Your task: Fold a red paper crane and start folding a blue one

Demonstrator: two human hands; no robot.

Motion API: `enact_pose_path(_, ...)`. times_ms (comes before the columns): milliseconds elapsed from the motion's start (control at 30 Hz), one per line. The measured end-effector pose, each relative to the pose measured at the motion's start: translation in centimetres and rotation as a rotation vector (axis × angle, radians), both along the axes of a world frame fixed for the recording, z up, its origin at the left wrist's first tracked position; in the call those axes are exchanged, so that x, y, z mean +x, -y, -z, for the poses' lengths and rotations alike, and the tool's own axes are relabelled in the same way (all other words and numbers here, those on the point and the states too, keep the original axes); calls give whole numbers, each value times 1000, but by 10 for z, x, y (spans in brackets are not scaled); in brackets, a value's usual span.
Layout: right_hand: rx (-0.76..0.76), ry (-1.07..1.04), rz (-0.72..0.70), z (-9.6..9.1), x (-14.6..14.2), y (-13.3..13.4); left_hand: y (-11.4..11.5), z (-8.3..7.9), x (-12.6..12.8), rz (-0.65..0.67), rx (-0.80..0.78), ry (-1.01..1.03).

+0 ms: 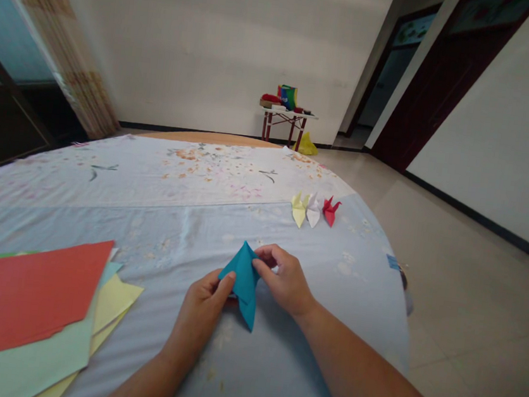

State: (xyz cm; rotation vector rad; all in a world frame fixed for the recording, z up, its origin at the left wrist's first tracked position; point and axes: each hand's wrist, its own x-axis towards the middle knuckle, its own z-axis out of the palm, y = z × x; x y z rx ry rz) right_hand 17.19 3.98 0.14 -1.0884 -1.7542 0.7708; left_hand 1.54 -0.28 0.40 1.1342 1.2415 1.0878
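Observation:
A folded piece of blue origami paper (245, 276) is held up just above the tablecloth, its top pointed and a narrow tip hanging toward me. My left hand (207, 300) pinches its left side, thumb on the front face. With thumb and index finger, my right hand (281, 277) grips its right edge near the top. The fingers behind the paper are partly hidden. Farther off to the right stand three folded paper figures: a yellow one (299, 210), a white one (313, 210) and a red one (330, 212).
A stack of coloured paper sheets (33, 299), red on top, lies at the left. The round table wears a floral cloth (182, 246), and its edge curves down on the right. By the far wall stands a small table (288, 113) with items on it and a yellow bag (306, 144) beside it.

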Motion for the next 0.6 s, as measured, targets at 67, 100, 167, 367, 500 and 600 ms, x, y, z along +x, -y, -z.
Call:
enact_pose_path(67,-46,-29,4,-1,1,-1,-1,1,0,-11,-10,-2)
enact_pose_path(100,-59,-32,3,-2,1,-1,-1,2,0,-17,-11,-3)
enact_pose_path(167,-67,-28,-6,-3,1,0,-2,3,1,-26,-9,-16)
enact_pose_path(367,-15,-15,-50,-1,2,1,-2,5,-1,-48,-5,-68)
enact_pose_path(500,193,11,-29,-4,3,0,-4,7,-2,-75,-4,-113)
enact_pose_path(600,277,23,3,-7,3,2,-3,5,0,-69,31,-167)
